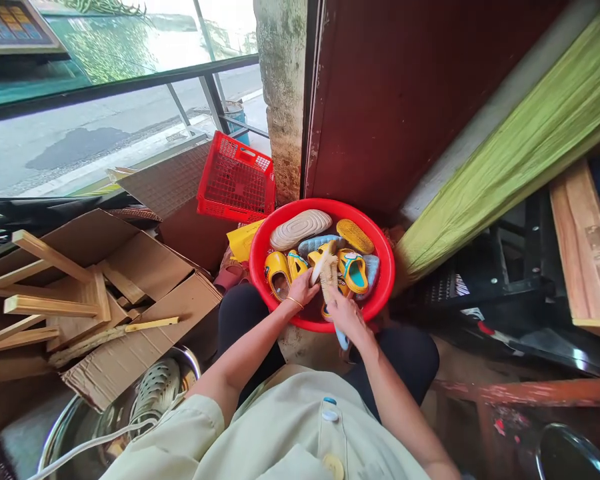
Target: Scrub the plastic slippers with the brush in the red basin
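Cluttered porch floor, red basin (260, 267) of slippers between knees: left hand (303, 288) grips a pale slipper (321, 261) steady over the basin, right hand (345, 315) closed around a scrub brush (329, 280) pressed against it.

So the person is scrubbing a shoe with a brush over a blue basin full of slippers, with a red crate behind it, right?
Not quite: the basin is red, not blue, as the head view shows. The rest holds: the left hand steadies a shoe, the right hand works a brush on it, and the red crate sits behind.
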### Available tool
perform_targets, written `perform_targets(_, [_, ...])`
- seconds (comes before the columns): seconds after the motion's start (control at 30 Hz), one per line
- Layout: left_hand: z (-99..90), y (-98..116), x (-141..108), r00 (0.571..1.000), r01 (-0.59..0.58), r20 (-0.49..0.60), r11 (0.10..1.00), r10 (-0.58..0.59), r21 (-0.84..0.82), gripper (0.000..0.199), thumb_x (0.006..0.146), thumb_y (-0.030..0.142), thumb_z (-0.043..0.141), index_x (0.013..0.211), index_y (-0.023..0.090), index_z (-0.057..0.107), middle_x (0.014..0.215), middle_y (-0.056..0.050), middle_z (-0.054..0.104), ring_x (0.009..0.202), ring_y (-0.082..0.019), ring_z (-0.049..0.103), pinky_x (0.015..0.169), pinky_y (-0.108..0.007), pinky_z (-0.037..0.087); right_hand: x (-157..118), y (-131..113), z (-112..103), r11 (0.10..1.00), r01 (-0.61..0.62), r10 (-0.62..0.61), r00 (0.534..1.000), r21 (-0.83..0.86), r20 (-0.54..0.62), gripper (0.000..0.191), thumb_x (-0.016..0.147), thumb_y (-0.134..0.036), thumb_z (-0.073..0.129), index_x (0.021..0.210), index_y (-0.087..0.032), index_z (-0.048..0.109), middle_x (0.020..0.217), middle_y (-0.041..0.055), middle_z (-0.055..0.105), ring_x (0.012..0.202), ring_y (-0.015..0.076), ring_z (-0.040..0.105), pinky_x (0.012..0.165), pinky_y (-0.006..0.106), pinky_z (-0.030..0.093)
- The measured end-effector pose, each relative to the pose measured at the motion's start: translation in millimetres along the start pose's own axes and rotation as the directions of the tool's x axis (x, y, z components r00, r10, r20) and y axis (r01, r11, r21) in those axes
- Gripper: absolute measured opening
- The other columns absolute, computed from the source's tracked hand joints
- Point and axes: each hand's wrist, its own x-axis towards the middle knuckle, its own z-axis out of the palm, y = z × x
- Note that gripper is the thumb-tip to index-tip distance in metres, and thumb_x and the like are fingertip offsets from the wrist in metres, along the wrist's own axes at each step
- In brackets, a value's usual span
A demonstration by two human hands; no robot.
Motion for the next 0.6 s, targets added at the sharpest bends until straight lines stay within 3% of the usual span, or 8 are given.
perform_targets(0.1, [-0.7,9.0,-2.5,0.999,-0.001,-0.049,0.995,-0.004,-0.101,0.047,0.074,0.024,0.080,0.119,0.016,0.068,0.123,-0.020,0.068,0.129,-0.043,0.057,0.118,-0.053,0.035,-30.0,-0.7,8.0,0.991,0.030,-0.020,0.997,-0.131,0.079,0.066,0.097,-0.028,0.050,0.162,-0.030,0.042,0.101,0.0103,0.081,0.094,0.0283,0.076,0.082,0.035,0.054])
perform_targets(0.23, [4.1,12.3,-2.0,0.999,-0.011,-0.032,0.991,0.007,-0.135,0.041,0.073,0.025,0.081,0.112,0.016,0.070,0.119,-0.019,0.069,0.125,-0.042,0.059,0.117,-0.053,0.035,-44.9,9.2,1.5,0.966,0.041,-0.030,0.999,-0.255,0.044,0.063,0.098,-0.030,0.051,0.161,-0.036,0.043,0.105,0.0091,0.080,0.096,0.0273,0.075,0.083,0.034,0.053])
perform_targets(0.3, [5.7,11.1,-2.8,1.000,-0.024,-0.016,0.994,0.022,-0.104,0.037,0.075,0.025,0.078,0.111,0.017,0.071,0.116,-0.018,0.070,0.123,-0.041,0.060,0.117,-0.053,0.036,-30.4,12.6,-8.1,0.962,0.025,-0.016,0.999,-0.270,0.035,0.063,0.099,-0.030,0.051,0.160,-0.036,0.044,0.107,0.0102,0.079,0.097,0.0277,0.075,0.083,0.035,0.053])
perform_targets(0.47, [2.5,7.5,-5.6,0.994,-0.107,-0.009,0.993,0.106,-0.059,0.043,0.076,0.024,0.075,0.119,0.018,0.071,0.116,-0.015,0.071,0.120,-0.036,0.062,0.115,-0.049,0.039,41.4,11.7,-39.4,0.988,-0.068,0.057,0.995,-0.136,-0.084,0.056,0.101,-0.028,0.046,0.158,-0.026,0.050,0.119,0.0141,0.077,0.107,0.0287,0.073,0.091,0.037,0.053])
perform_targets(0.53, [-0.3,5.3,-2.6,0.996,-0.065,-0.062,0.990,0.058,-0.122,0.041,0.080,0.031,0.073,0.119,0.018,0.071,0.105,-0.011,0.072,0.110,-0.032,0.065,0.109,-0.046,0.044,58.6,8.5,-44.6,0.995,-0.058,0.049,0.994,-0.084,-0.101,0.056,0.102,-0.028,0.045,0.157,-0.023,0.051,0.125,0.0140,0.076,0.111,0.0277,0.072,0.094,0.036,0.053])
perform_targets(0.6, [-1.7,1.9,3.7,0.990,0.020,-0.129,0.965,-0.055,-0.262,0.035,0.084,0.042,0.070,0.110,0.018,0.072,0.092,-0.006,0.070,0.097,-0.027,0.066,0.099,-0.041,0.051,57.7,3.8,-37.8,0.997,-0.027,0.021,0.996,-0.067,-0.086,0.055,0.100,-0.027,0.048,0.155,-0.024,0.053,0.129,0.0119,0.075,0.112,0.0258,0.072,0.094,0.033,0.053])
